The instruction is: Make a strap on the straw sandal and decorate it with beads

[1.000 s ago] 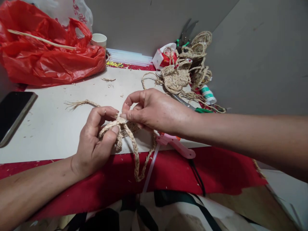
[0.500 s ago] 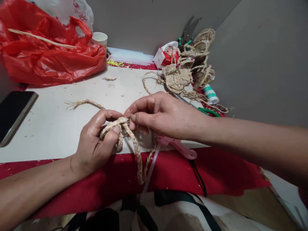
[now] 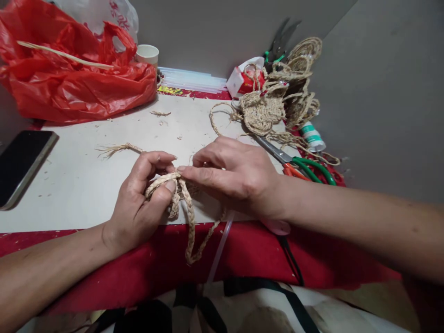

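Both hands — left (image 3: 138,203), right (image 3: 236,175) — pinch braided straw rope (image 3: 189,217).

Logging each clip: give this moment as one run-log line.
left hand: pinching braided straw rope | right hand: pinching same rope at the knot | rope loop hangs over table edge | scissors lie beside right hand

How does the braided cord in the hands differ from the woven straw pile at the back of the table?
The braided cord is one loose strand, pinched by the left hand and right hand, looping over the table edge. The woven straw pile is finished coiled pieces heaped untouched by the wall. Both are the same tan fibre.
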The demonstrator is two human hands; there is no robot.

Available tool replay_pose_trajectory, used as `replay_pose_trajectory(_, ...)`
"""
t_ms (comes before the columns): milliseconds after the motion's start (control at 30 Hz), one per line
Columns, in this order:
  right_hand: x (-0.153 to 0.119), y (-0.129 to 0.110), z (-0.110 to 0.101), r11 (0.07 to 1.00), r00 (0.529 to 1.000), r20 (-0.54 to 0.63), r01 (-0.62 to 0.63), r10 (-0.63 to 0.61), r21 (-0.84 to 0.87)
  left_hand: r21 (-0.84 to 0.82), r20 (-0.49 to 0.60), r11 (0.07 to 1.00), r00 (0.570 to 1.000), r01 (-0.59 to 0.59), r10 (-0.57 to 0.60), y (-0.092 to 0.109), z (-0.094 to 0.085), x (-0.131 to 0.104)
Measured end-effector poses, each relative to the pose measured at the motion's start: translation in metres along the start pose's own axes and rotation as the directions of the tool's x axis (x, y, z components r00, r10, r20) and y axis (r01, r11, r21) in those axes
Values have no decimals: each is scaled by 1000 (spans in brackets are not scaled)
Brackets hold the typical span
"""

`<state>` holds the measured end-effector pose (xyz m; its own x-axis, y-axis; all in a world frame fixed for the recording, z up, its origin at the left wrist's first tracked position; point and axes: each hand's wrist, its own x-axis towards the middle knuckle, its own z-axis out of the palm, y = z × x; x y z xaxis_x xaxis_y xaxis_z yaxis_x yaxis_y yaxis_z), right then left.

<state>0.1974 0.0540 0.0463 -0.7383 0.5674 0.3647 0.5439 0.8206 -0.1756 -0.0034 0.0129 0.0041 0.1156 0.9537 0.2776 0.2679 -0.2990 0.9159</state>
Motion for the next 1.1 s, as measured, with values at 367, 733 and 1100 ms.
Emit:
replay_pose_trajectory(367, 2, 13, 14, 962, 997, -22, 78, -74, 262, 41, 8, 998, 999, 42, -42, 1, -1, 3)
replay_pose_trajectory(733, -2, 30, 43, 911, 988, -132, -24, 85, 412, -253, 304, 878, 895, 406, -326, -8, -15, 29)
replay_pose_trajectory(1100, 51, -4, -54, 820, 904, 210, -426, 372, 382, -598, 457, 581, 830, 552, -318, 24, -37, 42)
